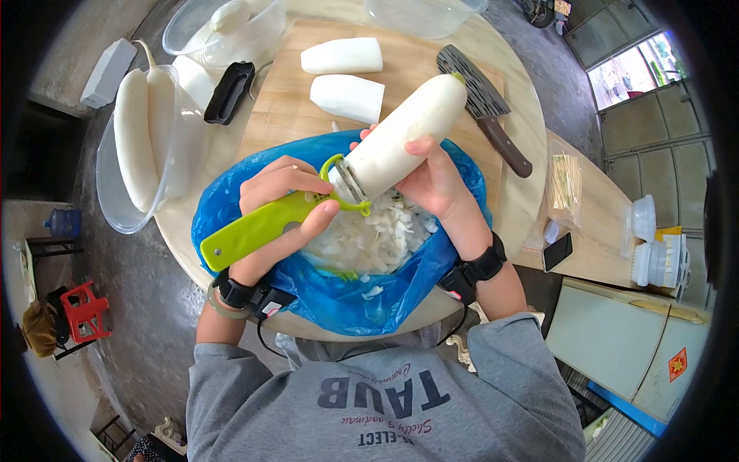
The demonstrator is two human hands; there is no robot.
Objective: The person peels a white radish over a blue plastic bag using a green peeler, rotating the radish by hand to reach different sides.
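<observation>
My left hand (286, 202) is closed round a lime-green peeler (258, 231), whose blade rests against the near end of a large white radish (412, 132). My right hand (440, 179) grips that radish from the right side, holding it tilted with its greenish tip up and away. Below both hands lies a blue plastic bag (377, 300), spread wide and holding a heap of white peelings (385, 237). Just beyond the bag, two peeled radish pieces (346, 98) lie on a wooden cutting board (277, 100).
A cleaver (481, 100) with a brown handle lies at the board's right edge. At the left, a clear tub (108, 185) holds whole radishes (137, 146). Another tub (269, 31) and a black tray (229, 92) are behind. Skewers (566, 185) and a phone (557, 252) sit on a side table.
</observation>
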